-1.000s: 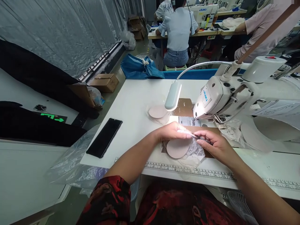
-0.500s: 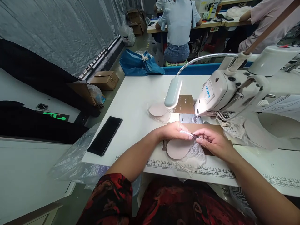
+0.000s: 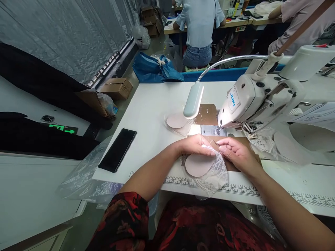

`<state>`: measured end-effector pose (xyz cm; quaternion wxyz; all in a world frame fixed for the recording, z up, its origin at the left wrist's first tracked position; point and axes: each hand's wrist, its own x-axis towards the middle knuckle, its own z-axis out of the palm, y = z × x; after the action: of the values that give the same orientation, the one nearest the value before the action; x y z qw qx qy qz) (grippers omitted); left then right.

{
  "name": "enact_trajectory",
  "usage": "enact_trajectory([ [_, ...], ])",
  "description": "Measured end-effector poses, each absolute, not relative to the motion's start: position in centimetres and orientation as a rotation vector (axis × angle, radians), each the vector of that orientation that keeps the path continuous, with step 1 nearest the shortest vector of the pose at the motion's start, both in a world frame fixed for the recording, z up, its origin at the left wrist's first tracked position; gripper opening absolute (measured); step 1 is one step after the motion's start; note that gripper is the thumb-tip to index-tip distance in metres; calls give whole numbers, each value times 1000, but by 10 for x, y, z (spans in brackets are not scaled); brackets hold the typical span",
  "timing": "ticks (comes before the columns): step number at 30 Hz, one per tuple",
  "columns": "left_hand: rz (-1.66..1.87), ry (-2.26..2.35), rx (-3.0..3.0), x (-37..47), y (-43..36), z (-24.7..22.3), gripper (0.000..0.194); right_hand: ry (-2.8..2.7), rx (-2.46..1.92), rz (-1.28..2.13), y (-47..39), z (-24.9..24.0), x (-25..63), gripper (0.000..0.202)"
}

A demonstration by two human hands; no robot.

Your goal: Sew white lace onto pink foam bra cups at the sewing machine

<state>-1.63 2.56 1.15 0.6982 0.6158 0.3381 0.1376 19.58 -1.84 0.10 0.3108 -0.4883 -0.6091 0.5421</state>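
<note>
My left hand [image 3: 199, 145] is closed on the upper edge of a white lace piece [image 3: 216, 174], thumb on top. A pale pink rounded pad [image 3: 199, 165] lies against this lace, below my fingers. In my right hand [image 3: 237, 152], thumb and fingers pinch a small two-pointed metal tool [image 3: 216, 143], like thread snips; most of it is hidden by the fingers. Its points face left, just above the lace and close to my left fingertips.
A white sewing machine [image 3: 243, 101] stands right of my hands, with more lace [image 3: 263, 143] under its foot. A lamp [image 3: 193, 100] hangs ahead. Another pad [image 3: 177, 120] and a black phone [image 3: 117, 150] lie leftward. A printed ruler [image 3: 235, 190] runs along the front edge. Co-workers sit beyond.
The metal tool's points have lifted off the lace edge and now show apart above it. My right hand has shifted slightly up; my left hand keeps its hold on the lace.
</note>
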Motion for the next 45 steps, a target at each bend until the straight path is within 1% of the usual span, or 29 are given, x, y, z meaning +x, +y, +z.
enact_trajectory([
  [3, 291, 629, 1383, -17, 30, 6, 33, -1597, -1258, 1522, -18, -3, 195, 47],
  [4, 273, 614, 1401, -19, 32, 6, 35, -1650, -1275, 1509, -18, -3, 195, 44],
  [7, 157, 621, 1531, -30, 38, 12, 37, -1802, -1421, 1379, -19, 1, 200, 24],
  [9, 125, 646, 1640, -39, 41, 19, 37, -1829, -1505, 1335, -20, 5, 206, 18],
  [11, 147, 695, 1726, -46, 43, 26, 37, -1812, -1489, 1390, -21, 7, 211, 14],
  [14, 201, 765, 1835, -47, 40, 31, 40, -1788, -1407, 1440, -22, 8, 211, 19],
  [18, 267, 816, 1969, -33, 31, 30, 48, -1764, -1400, 1372, -20, 9, 198, 36],
  [21, 340, 821, 1990, -26, 23, 35, 52, -1910, -1372, 1255, -21, 10, 192, 28],
  [23, 418, 864, 1988, -29, 18, 43, 52, -1995, -1339, 1185, -22, 11, 193, 28],
  [26, 517, 1000, 1908, -44, 9, 55, 39, -1949, -1335, 1184, -26, 13, 200, 28],
  [28, 471, 1045, 1763, -53, 3, 56, 33, -1901, -1328, 1200, -28, 14, 203, 28],
  [30, 371, 1005, 1598, -56, -1, 51, 35, -1884, -1299, 1208, -30, 15, 202, 28],
  [32, 348, 934, 1474, -49, -5, 39, 38, -1897, -1259, 1203, -31, 16, 200, 28],
  [37, 580, 913, 1229, -20, -11, 16, 43, -2001, -1230, 1157, -29, 12, 202, 25],
  [39, 571, 993, 1285, -21, -11, 19, 39, -2099, -1383, 991, -27, 8, 210, 25],
  [42, 590, 1215, 1569, -37, -2, 35, 28, -2137, -1675, 498, -24, 1, 220, 28],
  [43, 642, 1313, 1680, -43, 3, 41, 26, -2128, -1682, 371, -24, 0, 221, 31],
  [45, 736, 1490, 1882, -52, 17, 48, 23, -2176, -1515, 270, -26, -1, 215, 33],
])
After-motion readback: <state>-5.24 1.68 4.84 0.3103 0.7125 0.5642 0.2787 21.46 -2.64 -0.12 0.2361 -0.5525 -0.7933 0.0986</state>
